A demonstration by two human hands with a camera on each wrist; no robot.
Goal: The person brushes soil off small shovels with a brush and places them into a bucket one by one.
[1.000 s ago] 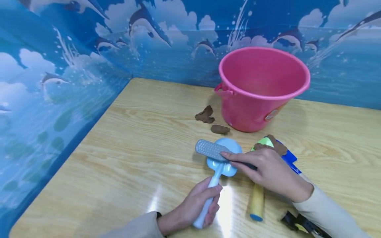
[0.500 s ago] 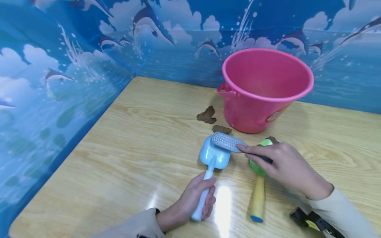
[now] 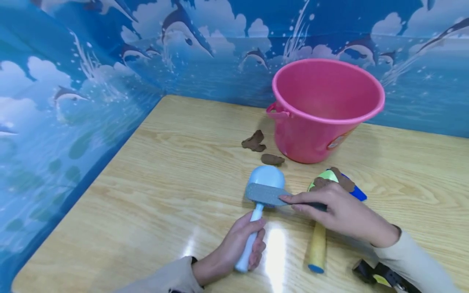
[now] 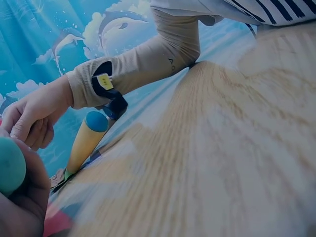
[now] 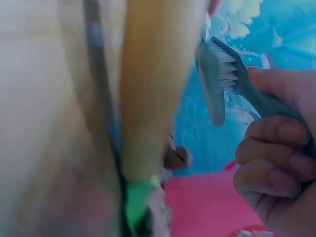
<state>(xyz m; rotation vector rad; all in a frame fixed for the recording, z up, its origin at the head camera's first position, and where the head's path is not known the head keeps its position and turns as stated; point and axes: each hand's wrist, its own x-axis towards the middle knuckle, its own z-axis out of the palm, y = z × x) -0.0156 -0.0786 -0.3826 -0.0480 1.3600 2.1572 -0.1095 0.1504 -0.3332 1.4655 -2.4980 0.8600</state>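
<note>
My left hand (image 3: 238, 242) grips the handle of a light blue toy shovel (image 3: 266, 176), its blade pointing away from me. In my right hand (image 3: 337, 209) is a grey brush (image 3: 267, 194), pinched by its dark handle between thumb and fingers. The brush head lies across the lower part of the shovel's blade, near the handle, and hides it there. In the right wrist view, the bristles (image 5: 227, 69) face the blade. The left wrist view shows the rounded end of the shovel's handle (image 4: 11, 165) inside my left hand.
A pink bucket (image 3: 304, 140) stands at the back. Brown clay-like pieces (image 3: 272, 159) lie in front of it. Right of the shovel lie a green toy tool with a yellow handle (image 3: 317, 248) and a blue one (image 3: 360, 193), brown lumps (image 3: 344, 181) on them, partly under my right hand.
The blue shovel has shifted a little to the left. My right hand has moved the brush up to the blade's far edge, then back down toward the handle.
</note>
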